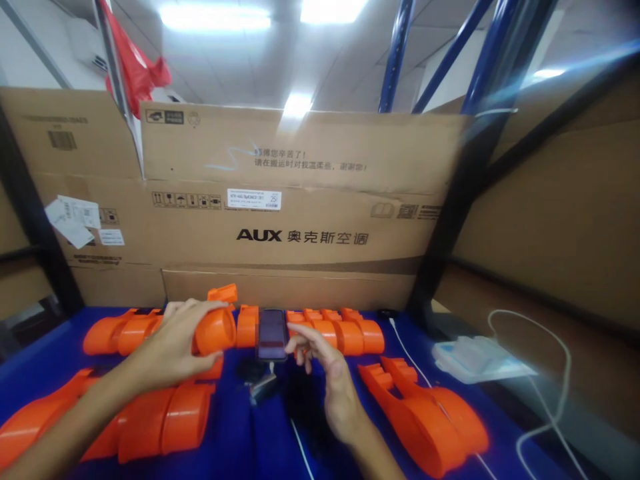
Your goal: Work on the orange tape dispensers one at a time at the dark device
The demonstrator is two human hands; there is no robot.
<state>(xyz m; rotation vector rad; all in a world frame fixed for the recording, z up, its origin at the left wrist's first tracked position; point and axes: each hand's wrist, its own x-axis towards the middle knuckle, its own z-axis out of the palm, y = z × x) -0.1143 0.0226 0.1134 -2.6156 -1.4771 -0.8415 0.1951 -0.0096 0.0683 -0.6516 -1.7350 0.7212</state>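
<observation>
My left hand [176,340] is closed around an orange plastic ring-shaped piece [216,331], fingers over its top and thumb below. The piece has a tab-like part sticking up. My right hand [325,373] has its fingers loosely spread and holds nothing. Its index fingertip is at the right edge of a dark phone [273,333]; I cannot tell whether they touch. A cable runs from the phone's lower end, near a small silvery object [263,388]. Behind my right fingers stands a row of similar orange pieces [350,337].
More orange pieces lie at the back left [113,335], front left [185,417] and front right [430,427] on the blue surface [235,447]. A translucent plastic box [480,360] and white cable [567,373] are at right. A cardboard panel [300,220] closes off the back.
</observation>
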